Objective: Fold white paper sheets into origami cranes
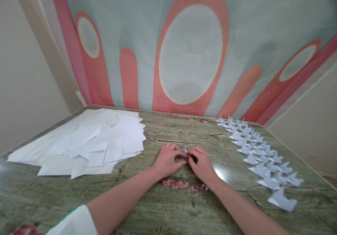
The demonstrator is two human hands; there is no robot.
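Note:
Between my two hands, just above the middle of the table, stands a small folded piece of white paper (185, 151), narrow and upright. My left hand (170, 159) pinches it from the left with thumb and fingertips. From the right, my right hand (201, 163) has its thumb and index finger closed on the same piece. The fingertips of both hands nearly meet around it. Most of the folded shape is hidden by the fingers, so its full form cannot be made out.
A wide pile of loose white paper sheets (89, 143) spreads over the table's left side. Several rows of folded white paper birds (283, 200) stand along the right. The wood-patterned table (168, 210) bears printed pink flowers. A teal and coral backdrop (144, 24) hangs behind it.

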